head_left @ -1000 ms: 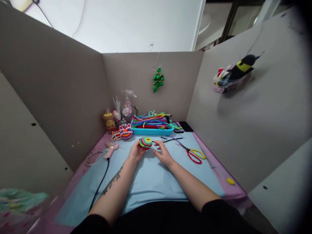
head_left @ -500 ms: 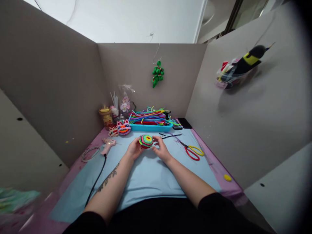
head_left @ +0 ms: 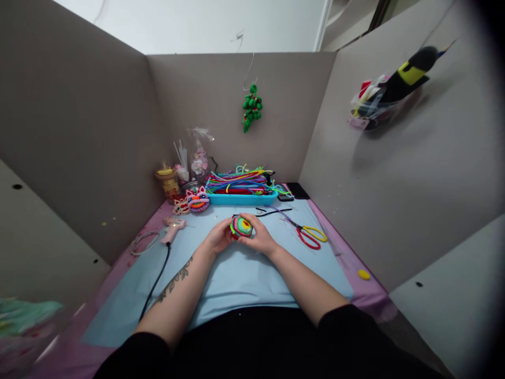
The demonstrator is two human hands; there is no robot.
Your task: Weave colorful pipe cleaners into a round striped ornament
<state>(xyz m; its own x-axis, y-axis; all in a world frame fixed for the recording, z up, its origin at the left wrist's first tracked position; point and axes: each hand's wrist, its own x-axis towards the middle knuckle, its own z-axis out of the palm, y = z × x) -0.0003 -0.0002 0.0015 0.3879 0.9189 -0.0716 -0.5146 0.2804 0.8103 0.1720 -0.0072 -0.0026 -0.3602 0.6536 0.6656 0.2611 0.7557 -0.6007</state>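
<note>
Your right hand (head_left: 260,236) has moved in, gripping the striped ball (head_left: 241,226) at right; your left hand (head_left: 220,237) grips it at left.

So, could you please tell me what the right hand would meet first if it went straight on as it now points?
The ball, which the right hand seems to grip along its near side, though depth makes exact contact hard to judge.

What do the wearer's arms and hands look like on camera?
Black sleeves end well above both wrists. Left forearm: dark tattoo, leafy or floral in look. Right forearm: no marking visible. Left hand and right hand: no gloves or wristwear visible.
</note>
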